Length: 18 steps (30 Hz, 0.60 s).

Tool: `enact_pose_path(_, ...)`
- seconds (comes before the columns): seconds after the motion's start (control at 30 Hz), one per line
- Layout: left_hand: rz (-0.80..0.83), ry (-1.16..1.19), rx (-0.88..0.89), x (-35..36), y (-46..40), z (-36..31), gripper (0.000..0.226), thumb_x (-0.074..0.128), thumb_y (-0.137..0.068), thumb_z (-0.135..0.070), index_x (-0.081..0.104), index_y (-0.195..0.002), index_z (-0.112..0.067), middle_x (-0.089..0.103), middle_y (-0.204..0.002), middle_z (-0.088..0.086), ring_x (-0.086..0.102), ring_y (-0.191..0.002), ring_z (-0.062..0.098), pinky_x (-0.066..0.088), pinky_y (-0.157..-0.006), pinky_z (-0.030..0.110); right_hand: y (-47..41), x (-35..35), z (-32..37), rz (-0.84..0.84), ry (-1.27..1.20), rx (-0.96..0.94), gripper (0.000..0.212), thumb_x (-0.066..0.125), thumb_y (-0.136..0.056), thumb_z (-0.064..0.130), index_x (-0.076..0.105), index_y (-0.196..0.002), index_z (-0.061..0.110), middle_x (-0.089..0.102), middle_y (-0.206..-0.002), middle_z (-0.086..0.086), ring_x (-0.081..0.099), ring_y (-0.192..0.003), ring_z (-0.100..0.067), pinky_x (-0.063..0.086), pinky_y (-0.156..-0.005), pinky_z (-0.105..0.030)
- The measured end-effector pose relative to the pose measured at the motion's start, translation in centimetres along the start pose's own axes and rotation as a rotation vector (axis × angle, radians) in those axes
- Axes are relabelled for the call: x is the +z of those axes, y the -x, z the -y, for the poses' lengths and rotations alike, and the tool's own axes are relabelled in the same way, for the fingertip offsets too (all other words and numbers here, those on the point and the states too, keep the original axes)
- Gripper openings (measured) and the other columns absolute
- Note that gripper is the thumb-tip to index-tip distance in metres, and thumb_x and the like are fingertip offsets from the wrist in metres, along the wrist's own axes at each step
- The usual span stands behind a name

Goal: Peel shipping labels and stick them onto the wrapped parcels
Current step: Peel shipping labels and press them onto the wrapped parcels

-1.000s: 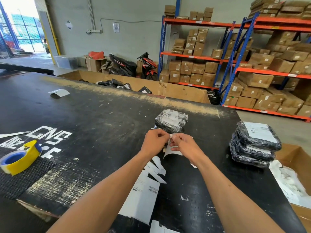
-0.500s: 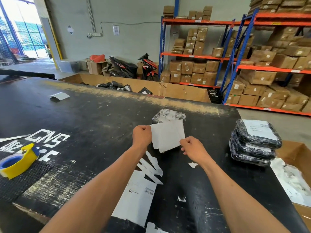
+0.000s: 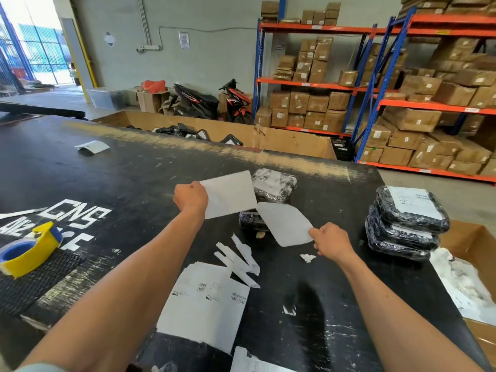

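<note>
My left hand [image 3: 191, 197] grips one white sheet [image 3: 228, 193], lifted above the black table [image 3: 134, 178]. My right hand [image 3: 331, 241] pinches a second white sheet with rounded corners [image 3: 284, 224] by its lower corner; the two sheets are apart, and I cannot tell which is label and which is backing. Behind them lies a black wrapped parcel [image 3: 273, 183] with no label on top, partly hidden by the sheets. A stack of labelled wrapped parcels [image 3: 405, 224] stands at the right. A pile of printed labels [image 3: 204, 302] lies near the front edge.
Torn backing strips [image 3: 239, 260] lie beside the label pile. A yellow tape dispenser [image 3: 26, 249] sits at the left on a ribbed mat. An open cardboard box [image 3: 472, 277] stands at the right edge; a big carton of parcels [image 3: 241, 135] sits behind the table.
The single sheet held between both hands has come apart into two. My left hand rose up and left with one piece; my right hand drew back right with the other.
</note>
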<state>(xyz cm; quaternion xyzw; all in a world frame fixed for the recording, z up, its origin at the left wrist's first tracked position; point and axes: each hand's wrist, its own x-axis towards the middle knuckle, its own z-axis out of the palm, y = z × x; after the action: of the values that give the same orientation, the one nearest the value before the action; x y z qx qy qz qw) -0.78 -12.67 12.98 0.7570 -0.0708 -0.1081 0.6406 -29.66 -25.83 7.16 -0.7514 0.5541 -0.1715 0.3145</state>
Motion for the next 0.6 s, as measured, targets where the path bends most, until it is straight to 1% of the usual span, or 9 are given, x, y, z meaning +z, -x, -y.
enact_pose_path(0.03, -0.026, 0.015, -0.001, -0.4, -0.3, 0.1, 0.023, 0.045, -0.101, -0.013, 0.061, -0.099, 0.004, 0.058, -0.093, 0.012, 0.055, -0.081, 0.021, 0.041, -0.069, 0.029, 0.0, -0.1, 0.1, -0.004, 0.004, -0.008, 0.036, 0.052, -0.085, 0.032, 0.051, -0.056, 0.010, 0.073, -0.069, -0.015, 0.071, -0.075, -0.035, 0.057, -0.078, -0.039)
enact_pose_path(0.1, -0.064, 0.022, 0.025, -0.8, -0.8, 0.3, 0.023, 0.046, -0.101, -0.011, 0.061, -0.088, 0.000, 0.057, -0.081, 0.009, 0.055, -0.076, 0.021, 0.041, -0.062, 0.029, 0.4, 0.1, 0.5, -0.001, 0.008, -0.038, 0.038, 0.053, -0.086, 0.028, 0.052, -0.053, 0.010, 0.074, -0.067, -0.014, 0.073, -0.072, -0.033, 0.057, -0.077, -0.037)
enact_pose_path(0.17, -0.079, -0.009, 0.062, -0.8, -0.7, 0.4, 0.026, 0.046, -0.100, -0.010, 0.055, -0.077, -0.004, 0.050, -0.069, 0.005, 0.050, -0.068, 0.018, 0.039, -0.052, 0.026, 0.8, 0.6, 1.4, 0.017, -0.014, -0.078, 0.035, 0.055, -0.090, 0.026, 0.057, -0.061, 0.006, 0.076, -0.073, -0.014, 0.074, -0.073, -0.031, 0.058, -0.073, -0.036)
enact_pose_path(0.27, -0.034, -0.036, 0.111, -0.3, 0.5, 0.5, 0.020, 0.045, -0.099, -0.010, 0.051, -0.081, -0.006, 0.053, -0.082, 0.007, 0.045, -0.059, 0.010, 0.034, -0.044, 0.019, 1.4, 1.7, 3.0, 0.103, -0.031, -0.155, 0.027, 0.059, -0.093, 0.023, 0.052, -0.071, 0.011, 0.076, -0.083, -0.019, 0.075, -0.076, -0.026, 0.059, -0.075, -0.040)
enact_pose_path(0.33, -0.009, -0.043, 0.157, 0.0, 1.6, 0.2, 0.016, 0.047, -0.099, -0.012, 0.057, -0.090, -0.004, 0.057, -0.089, 0.004, 0.052, -0.068, 0.012, 0.041, -0.051, 0.021, 1.7, 2.6, 4.3, 0.182, 0.016, -0.230, 0.023, 0.060, -0.093, 0.021, 0.055, -0.073, 0.012, 0.075, -0.086, -0.020, 0.071, -0.070, -0.021, 0.058, -0.079, -0.042)
enact_pose_path(0.4, 0.001, -0.048, 0.193, 0.4, 2.3, 0.1, 0.017, 0.049, -0.097, -0.014, 0.063, -0.096, -0.005, 0.060, -0.088, 0.002, 0.059, -0.082, 0.019, 0.050, -0.066, 0.032, 1.7, 3.6, 5.4, 0.261, 0.067, -0.284, 0.022, 0.059, -0.094, 0.017, 0.059, -0.074, 0.009, 0.075, -0.089, -0.021, 0.064, -0.067, -0.017, 0.058, -0.081, -0.046)
enact_pose_path(0.43, 0.005, -0.042, 0.194, 0.5, 2.5, 0.1, 0.016, 0.051, -0.096, -0.015, 0.064, -0.096, -0.005, 0.061, -0.087, 0.002, 0.060, -0.085, 0.021, 0.053, -0.071, 0.037, 1.7, 4.2, 5.9, 0.284, 0.091, -0.294, 0.023, 0.058, -0.094, 0.015, 0.062, -0.075, 0.003, 0.075, -0.088, -0.022, 0.063, -0.065, -0.015, 0.060, -0.081, -0.047)
enact_pose_path(0.5, 0.007, -0.029, 0.186, 0.4, 2.4, 0.1, 0.016, 0.054, -0.094, -0.016, 0.066, -0.091, -0.007, 0.063, -0.086, 0.002, 0.063, -0.088, 0.023, 0.056, -0.078, 0.041, 1.5, 5.3, 6.9, 0.295, 0.106, -0.283, 0.023, 0.063, -0.095, 0.013, 0.071, -0.084, -0.005, 0.076, -0.084, -0.019, 0.066, -0.064, -0.014, 0.063, -0.079, -0.043)
enact_pose_path(0.6, 0.003, -0.042, 0.197, 0.1, 1.3, -0.2, 0.019, 0.054, -0.093, -0.016, 0.062, -0.077, -0.009, 0.065, -0.080, 0.003, 0.064, -0.085, 0.025, 0.057, -0.078, 0.044, 1.2, 6.5, 8.5, 0.281, 0.089, -0.292, 0.017, 0.074, -0.093, 0.019, 0.075, -0.082, 0.005, 0.076, -0.081, -0.015, 0.069, -0.067, -0.018, 0.063, -0.076, -0.035)
